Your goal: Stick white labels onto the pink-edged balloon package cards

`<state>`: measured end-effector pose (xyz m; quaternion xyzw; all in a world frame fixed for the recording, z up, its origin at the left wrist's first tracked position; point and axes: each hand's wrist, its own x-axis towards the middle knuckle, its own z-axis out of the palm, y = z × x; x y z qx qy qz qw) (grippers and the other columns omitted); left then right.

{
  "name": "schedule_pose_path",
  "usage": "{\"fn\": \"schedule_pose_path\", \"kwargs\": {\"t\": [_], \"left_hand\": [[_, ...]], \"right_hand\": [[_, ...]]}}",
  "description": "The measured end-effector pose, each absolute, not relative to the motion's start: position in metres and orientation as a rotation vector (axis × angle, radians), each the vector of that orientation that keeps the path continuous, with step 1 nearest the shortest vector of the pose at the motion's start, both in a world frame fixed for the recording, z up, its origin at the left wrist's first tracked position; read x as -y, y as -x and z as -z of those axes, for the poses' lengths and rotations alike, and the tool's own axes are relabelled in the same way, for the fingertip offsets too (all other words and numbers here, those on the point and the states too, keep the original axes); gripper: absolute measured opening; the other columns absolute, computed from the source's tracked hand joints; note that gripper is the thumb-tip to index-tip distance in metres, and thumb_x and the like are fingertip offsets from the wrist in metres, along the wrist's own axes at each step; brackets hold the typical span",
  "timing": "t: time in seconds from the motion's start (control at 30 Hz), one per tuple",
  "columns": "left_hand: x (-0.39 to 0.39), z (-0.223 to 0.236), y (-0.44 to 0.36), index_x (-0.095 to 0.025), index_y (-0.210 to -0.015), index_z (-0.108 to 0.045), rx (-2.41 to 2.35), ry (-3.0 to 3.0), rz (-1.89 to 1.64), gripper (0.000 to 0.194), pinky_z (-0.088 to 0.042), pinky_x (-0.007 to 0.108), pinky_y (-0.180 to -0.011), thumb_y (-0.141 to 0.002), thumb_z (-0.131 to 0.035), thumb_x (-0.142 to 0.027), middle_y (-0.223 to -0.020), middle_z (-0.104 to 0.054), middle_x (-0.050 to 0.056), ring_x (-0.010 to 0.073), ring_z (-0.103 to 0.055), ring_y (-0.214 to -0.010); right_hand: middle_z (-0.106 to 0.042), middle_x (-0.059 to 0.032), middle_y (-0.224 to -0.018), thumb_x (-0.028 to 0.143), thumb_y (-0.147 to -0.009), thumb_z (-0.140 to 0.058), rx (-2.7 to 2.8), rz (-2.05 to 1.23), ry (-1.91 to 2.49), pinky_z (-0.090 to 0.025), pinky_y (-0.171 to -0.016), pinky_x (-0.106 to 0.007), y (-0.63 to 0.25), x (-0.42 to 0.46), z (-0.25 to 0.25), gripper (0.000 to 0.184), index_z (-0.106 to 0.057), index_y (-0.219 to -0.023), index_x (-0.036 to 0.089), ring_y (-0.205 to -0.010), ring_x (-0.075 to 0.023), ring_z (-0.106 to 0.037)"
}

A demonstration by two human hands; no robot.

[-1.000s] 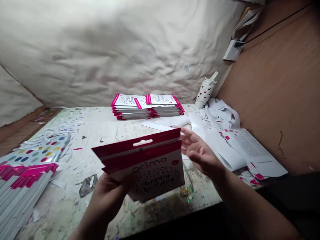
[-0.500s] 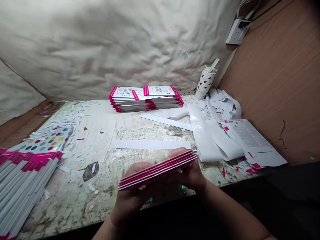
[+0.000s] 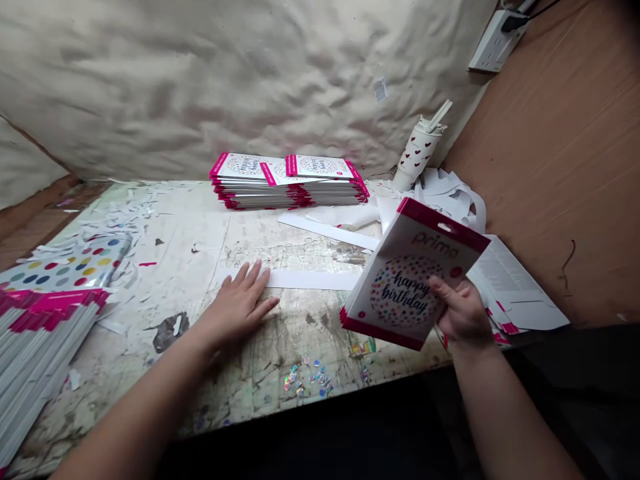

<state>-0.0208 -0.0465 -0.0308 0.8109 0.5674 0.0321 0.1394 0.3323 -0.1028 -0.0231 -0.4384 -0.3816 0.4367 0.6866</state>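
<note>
My right hand (image 3: 463, 310) grips a small bundle of "happy birthday" packets (image 3: 383, 297), white with pink ends and a hang slot, thumb across the front. The bundle is held tilted above the right part of the table. My left hand (image 3: 240, 300) rests on the table with fingers spread, its fingertips at the left end of a long white paper strip (image 3: 310, 279). Further back lies a neat stack of the same pink-and-white packets (image 3: 295, 193), with a few lying on top.
Another pile of packets (image 3: 45, 360) fills the near left, beside a polka-dot sheet (image 3: 90, 263) and paper shreds. A white tumbler with hearts (image 3: 417, 153) stands back right near curled white strips (image 3: 450, 193) and a printed sheet (image 3: 520, 283). Shiny confetti (image 3: 310, 379) lies near the front edge.
Both hands were holding the bundle edge-on. My left hand has let go and moved left onto the table, while my right hand has carried the bundle right and turned its printed face into view.
</note>
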Motion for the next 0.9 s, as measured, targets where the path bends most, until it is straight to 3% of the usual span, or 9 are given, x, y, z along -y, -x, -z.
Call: {"fn": "schedule_pose_path", "kwargs": {"t": [0.1, 0.23, 0.4, 0.57, 0.8, 0.9], "left_hand": [[0.074, 0.051, 0.015, -0.007, -0.141, -0.03, -1.827, -2.419, 0.145, 0.079, -0.025, 0.056, -0.106, -0.083, -0.032, -0.06, -0.149, -0.023, 0.018, 0.0368, -0.02, -0.137], [0.115, 0.055, 0.01, -0.003, -0.136, -0.038, -1.928, -2.511, 0.071, 0.072, -0.032, 0.055, -0.102, -0.086, -0.03, -0.054, -0.144, -0.032, 0.022, 0.0388, -0.03, -0.133], [0.111, 0.055, 0.039, -0.018, -0.131, -0.049, -1.648, -2.694, -0.077, 0.054, -0.032, 0.05, -0.105, -0.088, -0.033, -0.046, -0.146, -0.034, 0.011, 0.0344, -0.026, -0.136], [0.111, 0.065, 0.041, -0.016, -0.135, -0.044, -1.728, -2.625, -0.098, 0.056, -0.035, 0.049, -0.103, -0.089, -0.033, -0.046, -0.144, -0.038, 0.013, 0.0355, -0.031, -0.133], [0.109, 0.075, 0.042, -0.016, -0.133, -0.048, -1.718, -2.628, -0.152, 0.056, -0.036, 0.05, -0.104, -0.088, -0.032, -0.045, -0.141, -0.042, 0.013, 0.0351, -0.034, -0.132], [0.103, 0.084, 0.054, -0.017, -0.132, -0.049, -1.665, -2.597, -0.201, 0.054, -0.033, 0.052, -0.105, -0.088, -0.031, -0.044, -0.143, -0.039, 0.012, 0.0339, -0.031, -0.134]], "right_hand": [[-0.064, -0.0081, -0.116, 0.027, -0.074, -0.069, 0.82, -1.012, 1.042, -0.048, -0.092, -0.045, -0.345, 0.098, 0.014, 0.049, -0.054, -0.121, 0.024, -0.11, -0.0288, -0.058], [-0.065, -0.0108, -0.113, 0.026, -0.07, -0.071, 0.806, -1.32, 1.14, -0.052, -0.084, -0.047, -0.329, 0.089, 0.014, 0.049, -0.054, -0.116, 0.021, -0.101, -0.0311, -0.063], [-0.07, -0.0099, -0.096, 0.021, -0.063, -0.075, 0.789, -1.747, 1.121, -0.055, -0.073, -0.045, -0.276, 0.067, 0.026, 0.043, -0.056, -0.102, 0.017, -0.079, -0.0279, -0.069], [-0.07, -0.0068, -0.087, 0.019, -0.061, -0.075, 0.874, -1.876, 1.051, -0.054, -0.071, -0.042, -0.231, 0.046, 0.035, 0.039, -0.056, -0.096, 0.016, -0.071, -0.024, -0.068], [-0.068, -0.0062, -0.092, 0.019, -0.062, -0.072, 1.127, -1.557, 1.437, -0.052, -0.074, -0.04, -0.205, 0.026, 0.053, 0.038, -0.056, -0.097, 0.017, -0.081, -0.0237, -0.065], [-0.065, -0.0075, -0.104, 0.035, -0.059, -0.079, 1.415, -1.204, 1.619, -0.049, -0.079, -0.04, -0.228, 0.031, 0.035, 0.066, -0.052, -0.117, 0.021, -0.091, -0.0247, -0.061]]}}
